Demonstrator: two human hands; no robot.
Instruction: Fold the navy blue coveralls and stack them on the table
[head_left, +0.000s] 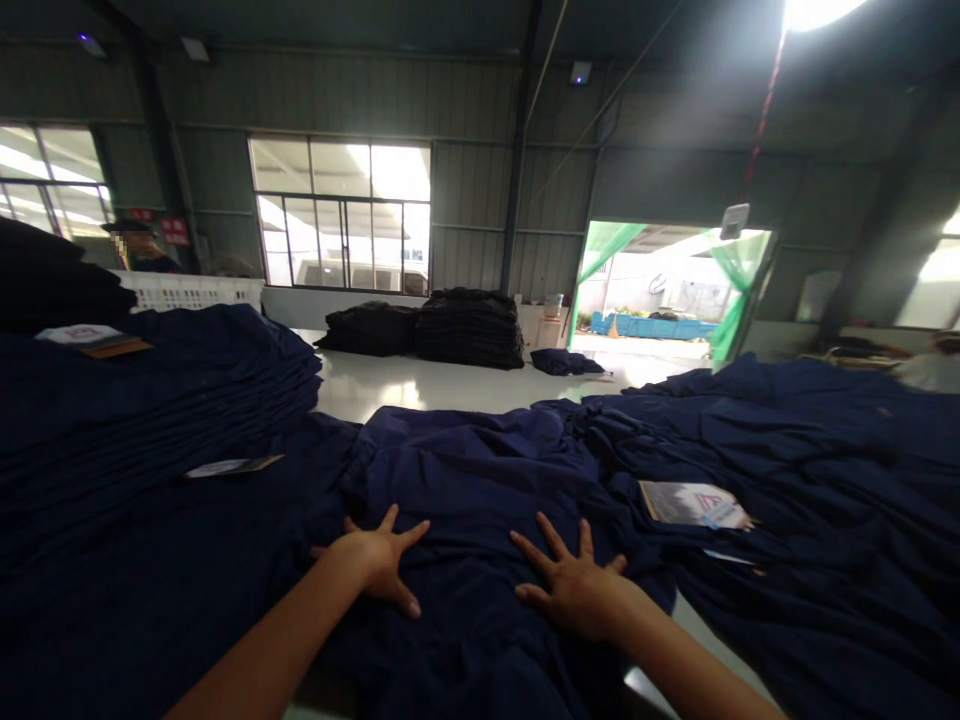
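A navy blue garment [480,480] lies spread on the table before me, wrinkled over its surface. My left hand [379,560] rests on its left part with the fingers spread. On its right part lies my right hand [577,585], fingers also spread and palm down. Neither hand grips anything. To the left rises a stack of folded navy garments [165,400], with a white printed tag [94,338] on top and another tag [232,466] lower down. A loose heap of navy garments [825,450] lies at the right, carrying a printed hang tag [694,504].
Stacks of black folded garments [471,330] stand at the table's far side, beside a small navy bundle [566,362]. Behind the left stack is a white plastic crate [199,292]. A person [146,250] is at the far left. A switch box [734,221] hangs on a red cord.
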